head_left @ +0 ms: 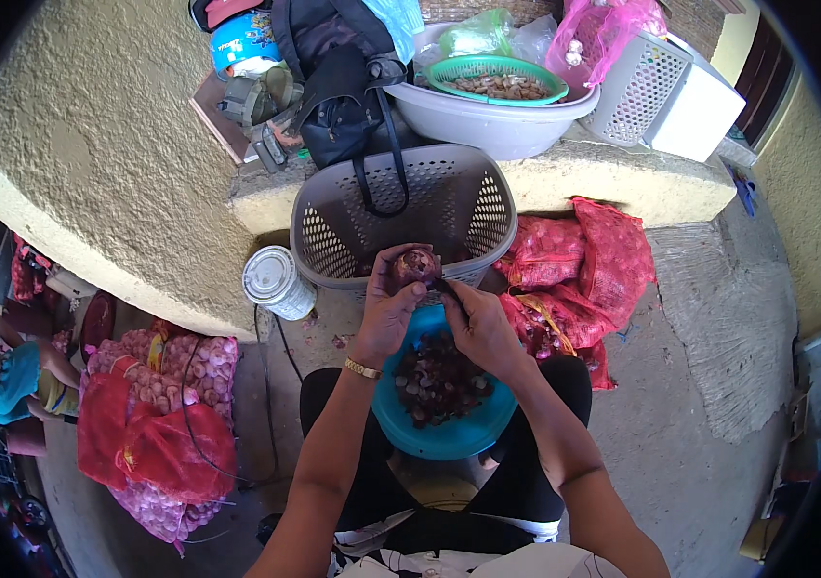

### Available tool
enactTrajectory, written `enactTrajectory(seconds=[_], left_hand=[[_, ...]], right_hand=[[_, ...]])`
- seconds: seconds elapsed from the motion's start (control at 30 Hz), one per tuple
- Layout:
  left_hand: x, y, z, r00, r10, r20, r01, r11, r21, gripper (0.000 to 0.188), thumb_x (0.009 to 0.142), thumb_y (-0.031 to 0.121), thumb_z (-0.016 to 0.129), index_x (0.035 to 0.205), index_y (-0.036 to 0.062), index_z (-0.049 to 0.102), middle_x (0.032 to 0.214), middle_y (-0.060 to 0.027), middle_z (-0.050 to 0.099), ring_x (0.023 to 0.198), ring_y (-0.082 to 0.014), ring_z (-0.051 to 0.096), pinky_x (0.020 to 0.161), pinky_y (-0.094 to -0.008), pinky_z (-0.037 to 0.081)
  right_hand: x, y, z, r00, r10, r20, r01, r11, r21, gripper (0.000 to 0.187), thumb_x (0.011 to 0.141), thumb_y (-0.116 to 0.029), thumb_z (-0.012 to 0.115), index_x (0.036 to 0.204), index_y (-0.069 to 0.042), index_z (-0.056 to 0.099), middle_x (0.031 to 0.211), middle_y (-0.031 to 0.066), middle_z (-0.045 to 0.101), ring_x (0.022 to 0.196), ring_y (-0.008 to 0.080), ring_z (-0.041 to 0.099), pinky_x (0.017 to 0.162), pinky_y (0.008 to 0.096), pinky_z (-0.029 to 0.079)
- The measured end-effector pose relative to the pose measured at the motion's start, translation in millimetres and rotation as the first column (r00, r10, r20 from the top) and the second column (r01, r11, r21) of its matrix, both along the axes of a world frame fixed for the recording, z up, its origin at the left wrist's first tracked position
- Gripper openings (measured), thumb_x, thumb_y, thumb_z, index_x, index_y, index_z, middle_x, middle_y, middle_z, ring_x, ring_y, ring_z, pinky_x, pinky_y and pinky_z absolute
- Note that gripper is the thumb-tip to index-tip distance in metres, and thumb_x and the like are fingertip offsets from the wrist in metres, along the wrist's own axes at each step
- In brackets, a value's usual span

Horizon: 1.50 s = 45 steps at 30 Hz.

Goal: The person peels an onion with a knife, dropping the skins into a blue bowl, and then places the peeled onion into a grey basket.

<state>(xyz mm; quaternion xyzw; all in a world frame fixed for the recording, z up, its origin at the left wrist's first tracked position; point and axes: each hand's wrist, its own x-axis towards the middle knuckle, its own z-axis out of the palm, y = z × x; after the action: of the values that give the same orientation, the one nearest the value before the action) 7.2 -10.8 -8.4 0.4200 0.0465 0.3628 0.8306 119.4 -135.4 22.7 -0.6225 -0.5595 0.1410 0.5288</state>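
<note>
My left hand (387, 308), with a gold watch (363, 369) at its wrist, holds up a red onion (414, 266), its fingers wrapped round it. My right hand (483, 326) is closed in a pinch against the onion's right side. Something slim and dark shows at its fingertips, too small to name. Below both hands a turquoise basin (409, 424) sits between my knees, with dark red onion pieces or skins (439, 380) in it. Just beyond the onion stands a grey perforated basket (333, 207), its bottom partly hidden by my hands.
Red mesh sacks (574, 260) lean right of the basket. At left stand a lidded white bucket (278, 280) and a mesh sack of pale pink bulbs (174, 376). A black bag (341, 116) and a large pale basin (488, 130) rest on the ledge. Another person (11, 361) sits far left.
</note>
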Motion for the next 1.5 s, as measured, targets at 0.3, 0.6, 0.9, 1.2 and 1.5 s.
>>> enactTrajectory(seconds=[0.3,0.6,0.9,1.2,1.5], left_hand=[[7,-4,-27,0.999,0.045,0.025,-0.041,0.99,-0.134,0.045,0.091,0.004,0.064,0.131,0.005,0.044,0.134,-0.0188,0.051,0.127,-0.0333,0.051,0.109,-0.0404,0.044],[9,-5,-25,0.997,0.061,0.049,-0.053,0.987,-0.15,0.04,0.091,0.004,0.063,0.128,0.0047,0.045,0.133,-0.0206,0.051,0.126,-0.0339,0.051,0.108,-0.0417,0.045],[11,-13,-19,0.996,0.055,0.067,-0.038,0.972,-0.23,0.034,0.093,0.003,0.061,0.123,0.0054,0.045,0.124,-0.015,0.058,0.117,-0.0256,0.059,0.102,-0.0355,0.049],[15,-19,-34,0.998,0.033,0.053,-0.02,0.976,-0.217,0.032,0.101,0.028,0.051,0.121,0.0039,0.058,0.123,-0.0101,0.063,0.122,-0.0235,0.055,0.105,-0.0351,0.043],[16,-20,-39,1.0,0.028,0.004,-0.027,0.975,-0.219,0.038,0.103,0.034,0.046,0.121,0.0038,0.059,0.121,-0.009,0.063,0.115,-0.0186,0.057,0.103,-0.0331,0.044]], right_hand=[[-2,4,-5,0.998,-0.052,0.048,0.05,0.998,0.043,0.015,0.089,-0.001,0.057,0.102,0.006,0.056,0.086,0.0256,0.062,0.081,0.0447,0.061,0.068,0.0485,0.047],[-2,6,-12,0.998,-0.043,0.036,0.04,0.996,0.075,0.011,0.091,0.001,0.055,0.1,0.006,0.057,0.078,0.0265,0.06,0.074,0.0446,0.06,0.061,0.0438,0.045],[-3,8,-17,0.994,-0.078,0.079,0.067,0.989,0.13,0.015,0.09,0.002,0.055,0.105,0.006,0.056,0.084,0.0263,0.062,0.079,0.0454,0.06,0.065,0.0449,0.047],[-5,14,-32,0.986,-0.119,0.117,0.116,0.993,0.035,0.008,0.092,-0.001,0.054,0.094,0.005,0.048,0.077,0.0273,0.057,0.075,0.0475,0.056,0.062,0.0504,0.042],[-7,15,-38,0.982,-0.119,0.147,0.124,0.992,-0.025,0.014,0.094,-0.004,0.053,0.102,0.004,0.045,0.083,0.0266,0.057,0.082,0.0463,0.056,0.067,0.0513,0.043]])
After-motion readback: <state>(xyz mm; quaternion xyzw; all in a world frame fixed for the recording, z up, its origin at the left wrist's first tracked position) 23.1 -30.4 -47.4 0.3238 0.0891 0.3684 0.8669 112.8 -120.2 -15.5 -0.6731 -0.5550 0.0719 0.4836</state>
